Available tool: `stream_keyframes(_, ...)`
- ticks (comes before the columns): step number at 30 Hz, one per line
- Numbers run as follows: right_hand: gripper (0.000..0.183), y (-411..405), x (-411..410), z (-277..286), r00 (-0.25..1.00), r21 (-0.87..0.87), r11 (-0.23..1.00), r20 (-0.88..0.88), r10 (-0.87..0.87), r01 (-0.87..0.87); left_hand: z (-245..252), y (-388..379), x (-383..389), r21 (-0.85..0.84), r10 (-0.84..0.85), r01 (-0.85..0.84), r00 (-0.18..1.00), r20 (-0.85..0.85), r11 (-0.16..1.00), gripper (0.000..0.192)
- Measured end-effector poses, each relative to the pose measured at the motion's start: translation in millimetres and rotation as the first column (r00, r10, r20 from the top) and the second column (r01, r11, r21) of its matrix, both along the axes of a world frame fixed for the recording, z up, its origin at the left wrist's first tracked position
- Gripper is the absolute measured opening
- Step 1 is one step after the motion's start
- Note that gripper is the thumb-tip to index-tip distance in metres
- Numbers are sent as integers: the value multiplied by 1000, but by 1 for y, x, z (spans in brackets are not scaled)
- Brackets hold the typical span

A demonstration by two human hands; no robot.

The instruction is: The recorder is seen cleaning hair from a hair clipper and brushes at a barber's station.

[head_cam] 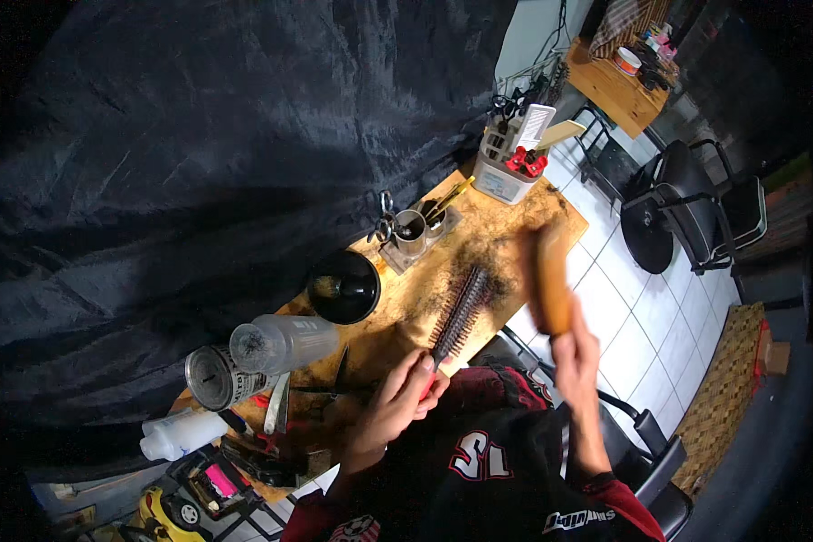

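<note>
My left hand (403, 393) is closed on the red handle of a round hairbrush (462, 311), whose dark bristled head points up and away over the wooden table (406, 301). Dark loose hair (477, 254) is scattered on the wood beyond it. To the right, my right hand (576, 356) grips a wooden-backed brush (551, 278), blurred and raised near the table's right edge. Its dark bristle side faces the round hairbrush, and the two brushes are apart.
A black bowl (343, 287), a cup holder with scissors (410, 234), a plastic tub of tools (505, 173), a clear bottle (284, 342) and a metal can (220, 376) line the table's far side. Black salon chairs (684, 196) stand at right; a dark curtain (210, 169) hangs behind.
</note>
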State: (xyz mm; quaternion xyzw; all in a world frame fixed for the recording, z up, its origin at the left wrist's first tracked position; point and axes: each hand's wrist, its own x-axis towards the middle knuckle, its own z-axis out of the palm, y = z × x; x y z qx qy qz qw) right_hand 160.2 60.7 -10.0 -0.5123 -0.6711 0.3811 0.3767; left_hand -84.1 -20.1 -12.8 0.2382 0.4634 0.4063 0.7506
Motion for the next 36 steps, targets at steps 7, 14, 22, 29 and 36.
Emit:
stream_keyframes(7,59,-10,-15,-14,911,212,892,200,360,-399,-5,-2,-2,48,-102,105,993,-51,993,20)
stream_keyframes(14,51,22,-9,-17,982,99,977,2,-189,188,5,1,-4,-32,-11,14,996,84,999,16)
stream_keyframes(22,58,-14,-24,-21,837,125,829,46,545,-546,-2,4,-1,116,-47,55,996,-76,992,15)
stream_keyframes(29,53,19,-11,-18,968,65,974,120,-222,216,-2,1,-8,106,-145,141,989,32,984,17)
stream_keyframes(36,57,-10,-24,-9,930,375,860,16,366,-345,-24,3,3,659,367,320,630,-685,681,21)
